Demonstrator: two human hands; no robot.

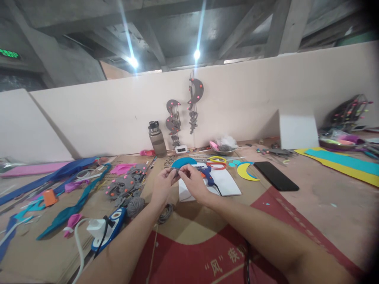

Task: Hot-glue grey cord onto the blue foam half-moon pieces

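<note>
Both my hands meet over the middle of the table. My left hand (164, 185) and my right hand (194, 182) pinch a small dark piece (176, 172) between their fingertips; what it is I cannot tell. Just behind it lies a blue foam half-circle (183, 161). A blue glue gun (207, 173) rests on a white sheet (227, 183) right of my right hand. A coil of grey cord (166, 213) lies under my left wrist, next to a grey yarn ball (135, 205).
A black phone (276, 176) and a yellow foam crescent (245, 172) lie to the right. Grey crescent cut-outs (124, 185), blue strips (74, 207) and a power strip (110, 228) crowd the left. A water bottle (157, 139) stands by the back wall.
</note>
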